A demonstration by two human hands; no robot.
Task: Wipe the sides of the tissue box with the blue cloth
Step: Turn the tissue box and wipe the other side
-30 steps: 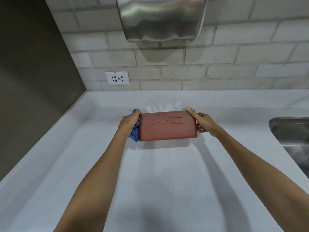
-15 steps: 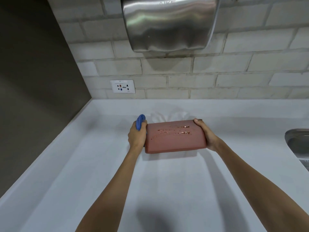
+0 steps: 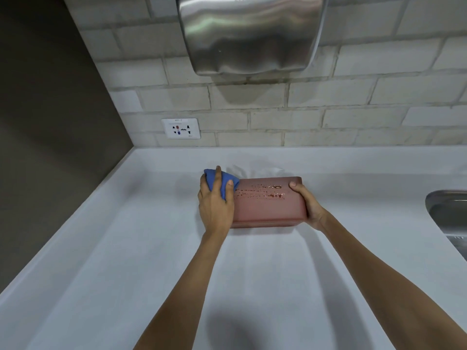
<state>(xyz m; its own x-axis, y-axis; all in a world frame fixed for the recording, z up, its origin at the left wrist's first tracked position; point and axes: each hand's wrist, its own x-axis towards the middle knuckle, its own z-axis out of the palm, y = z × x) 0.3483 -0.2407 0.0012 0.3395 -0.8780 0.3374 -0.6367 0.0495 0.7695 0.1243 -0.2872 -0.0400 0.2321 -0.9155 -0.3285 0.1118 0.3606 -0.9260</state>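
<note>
Tissue box [image 3: 267,203] sits on a pale, smooth worktop [image 3: 252,274] that runs back to a raised lip and a wall of whitish brick-shaped tiles [image 3: 379,97] with darker grout lines. On the left a flat brown-grey panel [image 3: 50,97] meets the worktop at an angle. A brushed-metal hand dryer [image 3: 250,34], rounded and glossy, hangs on the tiles above the box, and a white socket plate [image 3: 181,128] is fixed low on the wall to its left. At the far right edge the curved steel rim of a sink [image 3: 447,213] is set into the worktop.

The box is a long rectangular block with rounded corners, matte reddish-brown, standing near the back of the worktop, roughly central. Its near long side faces the camera and carries two lines of shiny, coppery lettering too blurred to read. A white tissue [image 3: 252,171] fans softly out of the top.

The left hand [image 3: 216,200] covers the box's left end, its fingers [image 3: 229,189] closed around a bunched blue cloth [image 3: 222,179], which is pressed against the upper left corner of the box. The cloth looks soft and creased. The right hand [image 3: 307,203] grips the right end, thumb on the near face and fingers wrapped behind.
</note>
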